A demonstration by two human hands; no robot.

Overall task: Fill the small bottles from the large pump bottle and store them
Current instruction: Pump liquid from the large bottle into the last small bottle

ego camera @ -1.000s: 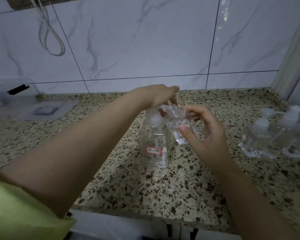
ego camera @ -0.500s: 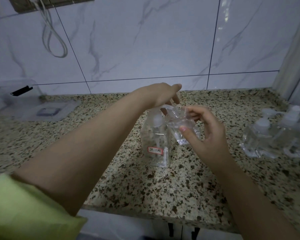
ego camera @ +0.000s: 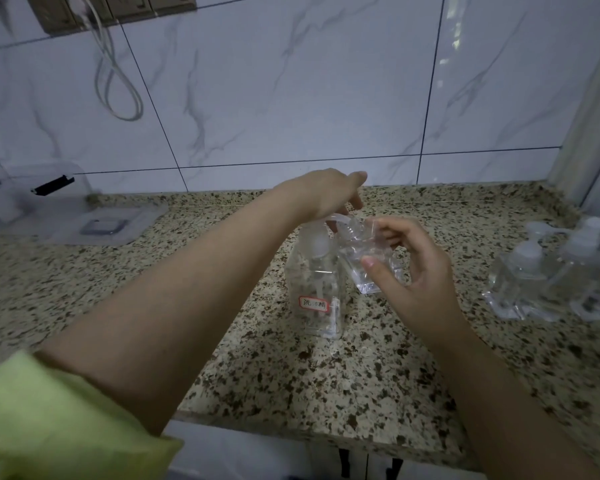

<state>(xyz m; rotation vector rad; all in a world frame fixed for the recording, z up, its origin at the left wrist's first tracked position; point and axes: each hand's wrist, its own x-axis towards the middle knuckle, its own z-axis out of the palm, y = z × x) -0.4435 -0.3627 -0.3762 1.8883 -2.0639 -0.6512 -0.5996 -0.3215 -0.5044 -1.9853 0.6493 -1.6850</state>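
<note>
A large clear pump bottle point(ego camera: 317, 289) with a red-edged label stands mid-counter. My left hand point(ego camera: 326, 194) lies on top of its pump head, fingers fairly straight, pressing down. My right hand point(ego camera: 413, 268) holds a small clear bottle point(ego camera: 368, 261) tilted, thumb and fingers curled round it, its open neck right at the pump's spout. A little clear liquid shows in the small bottle's bottom. Several small pump bottles point(ego camera: 548, 271) stand grouped at the right.
A clear plastic box with a black latch point(ego camera: 49, 188) and its lid point(ego camera: 101, 225) lie at the back left of the speckled granite counter point(ego camera: 291, 375). A white cable point(ego camera: 118, 81) hangs from wall sockets. The counter's front edge is close to me.
Both hands and both bottles stay in place. The view has tipped up slightly, showing more of the wall sockets.
</note>
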